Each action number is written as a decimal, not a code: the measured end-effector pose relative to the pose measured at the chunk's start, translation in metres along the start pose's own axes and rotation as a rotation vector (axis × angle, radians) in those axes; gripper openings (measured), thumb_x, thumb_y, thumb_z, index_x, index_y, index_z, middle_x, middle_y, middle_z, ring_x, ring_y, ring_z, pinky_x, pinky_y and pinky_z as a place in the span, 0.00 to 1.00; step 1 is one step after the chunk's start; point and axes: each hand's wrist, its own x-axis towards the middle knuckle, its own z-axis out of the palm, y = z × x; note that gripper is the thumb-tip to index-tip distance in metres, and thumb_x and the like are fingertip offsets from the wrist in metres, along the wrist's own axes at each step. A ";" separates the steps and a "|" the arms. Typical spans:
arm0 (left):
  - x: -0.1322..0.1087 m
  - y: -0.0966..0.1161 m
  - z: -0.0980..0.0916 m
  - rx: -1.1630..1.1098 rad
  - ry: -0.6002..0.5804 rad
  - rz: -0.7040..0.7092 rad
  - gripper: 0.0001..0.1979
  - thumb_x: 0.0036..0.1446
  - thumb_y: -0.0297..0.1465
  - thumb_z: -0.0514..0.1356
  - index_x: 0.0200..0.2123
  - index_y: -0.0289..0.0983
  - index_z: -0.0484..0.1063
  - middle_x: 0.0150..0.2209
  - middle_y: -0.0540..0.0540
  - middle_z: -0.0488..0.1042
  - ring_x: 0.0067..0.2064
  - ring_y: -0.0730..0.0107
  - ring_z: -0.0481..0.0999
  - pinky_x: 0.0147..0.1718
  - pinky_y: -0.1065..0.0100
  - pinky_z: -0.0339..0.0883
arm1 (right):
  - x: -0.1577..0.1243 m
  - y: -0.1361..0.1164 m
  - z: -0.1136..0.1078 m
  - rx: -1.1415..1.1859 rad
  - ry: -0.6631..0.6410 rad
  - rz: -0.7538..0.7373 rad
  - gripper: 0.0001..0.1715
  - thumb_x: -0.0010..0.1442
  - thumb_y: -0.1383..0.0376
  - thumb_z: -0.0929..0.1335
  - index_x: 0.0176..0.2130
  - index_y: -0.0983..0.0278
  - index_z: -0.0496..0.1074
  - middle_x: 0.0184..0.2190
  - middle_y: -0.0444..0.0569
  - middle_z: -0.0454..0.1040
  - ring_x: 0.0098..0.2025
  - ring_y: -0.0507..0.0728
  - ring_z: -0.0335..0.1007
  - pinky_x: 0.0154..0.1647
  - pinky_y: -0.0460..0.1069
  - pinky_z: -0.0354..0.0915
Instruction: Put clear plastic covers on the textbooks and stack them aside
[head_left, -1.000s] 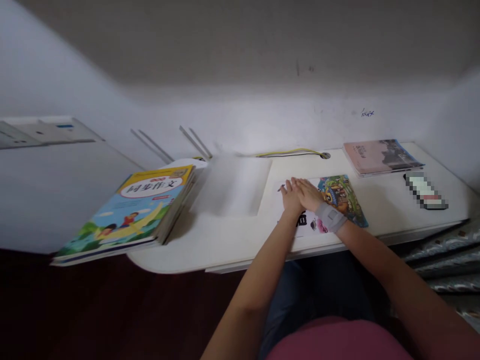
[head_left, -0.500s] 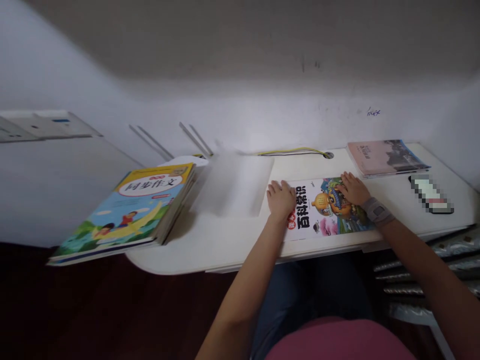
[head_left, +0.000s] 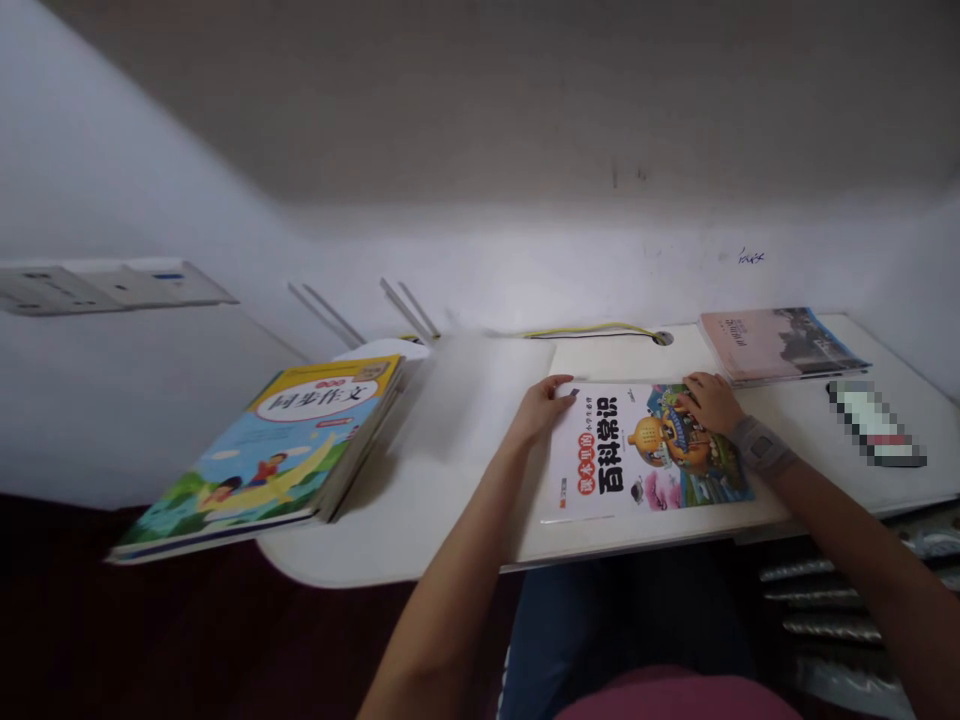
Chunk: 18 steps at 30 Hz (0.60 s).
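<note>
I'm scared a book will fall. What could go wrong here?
The stack of books sticks out past the desk edge; a bump could tip it off. The picture book that the left hand and right hand touch lies close to the front edge; a pull might slide it off.

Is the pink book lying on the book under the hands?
No, the pink book lies on the desk itself, right of the illustrated book that the left hand and right hand touch.
</note>
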 end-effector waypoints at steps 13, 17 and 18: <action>0.009 0.006 -0.021 -0.142 -0.129 -0.001 0.19 0.36 0.40 0.67 0.28 0.33 0.71 0.21 0.49 0.72 0.22 0.75 0.68 0.24 0.71 0.63 | 0.014 0.039 -0.039 0.405 -0.136 -0.053 0.17 0.58 0.58 0.61 0.34 0.65 0.74 0.30 0.50 0.74 0.35 0.56 0.68 0.39 0.49 0.62; 0.005 0.006 -0.023 -0.105 -0.121 -0.003 0.21 0.43 0.48 0.62 0.28 0.34 0.71 0.25 0.45 0.75 0.25 0.72 0.72 0.27 0.69 0.66 | 0.011 0.048 -0.044 0.466 -0.117 0.082 0.27 0.60 0.49 0.57 0.30 0.66 0.72 0.25 0.46 0.72 0.28 0.53 0.66 0.31 0.47 0.62; 0.006 0.006 -0.022 -0.078 -0.121 -0.006 0.22 0.46 0.49 0.59 0.28 0.34 0.71 0.26 0.44 0.76 0.27 0.71 0.73 0.28 0.69 0.67 | 0.011 0.047 -0.041 0.463 -0.104 0.126 0.31 0.61 0.47 0.55 0.30 0.66 0.71 0.24 0.46 0.72 0.27 0.53 0.66 0.29 0.46 0.61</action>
